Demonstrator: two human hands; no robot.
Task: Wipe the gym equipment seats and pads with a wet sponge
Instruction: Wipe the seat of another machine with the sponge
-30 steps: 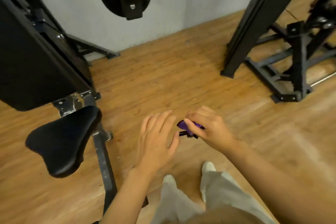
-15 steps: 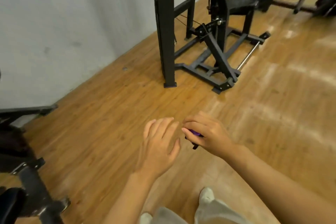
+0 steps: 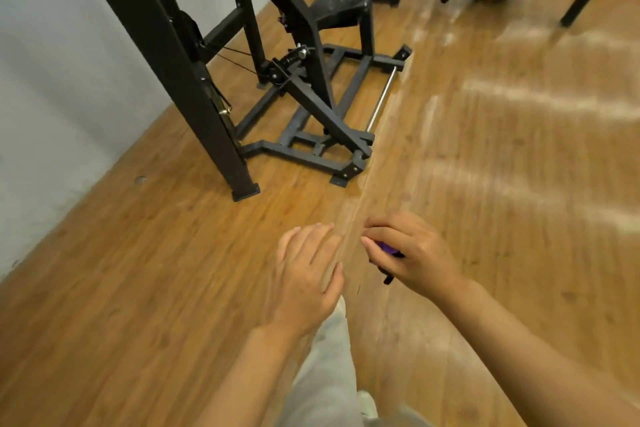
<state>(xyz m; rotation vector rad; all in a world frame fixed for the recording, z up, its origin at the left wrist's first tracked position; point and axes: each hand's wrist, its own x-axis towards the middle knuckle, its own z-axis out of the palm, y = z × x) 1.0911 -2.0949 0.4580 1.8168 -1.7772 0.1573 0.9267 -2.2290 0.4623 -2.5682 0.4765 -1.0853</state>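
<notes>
We are holding the purple sponge (image 3: 388, 248) tight in our right hand (image 3: 414, 253), and our left hand (image 3: 306, 274) is hanging open beside it. We are walking to the black seat (image 3: 337, 9), so we should keep the sponge squeezed.

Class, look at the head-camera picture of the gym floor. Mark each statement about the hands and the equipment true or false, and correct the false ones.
1. The right hand grips a purple sponge. True.
2. The left hand holds a cloth. False: it is open and holds nothing.
3. The sponge is pressed on the machine seat. False: the seat is far ahead, untouched.
4. The floor is wooden. True.
5. The two hands are clasped together. False: a gap separates them.
</notes>
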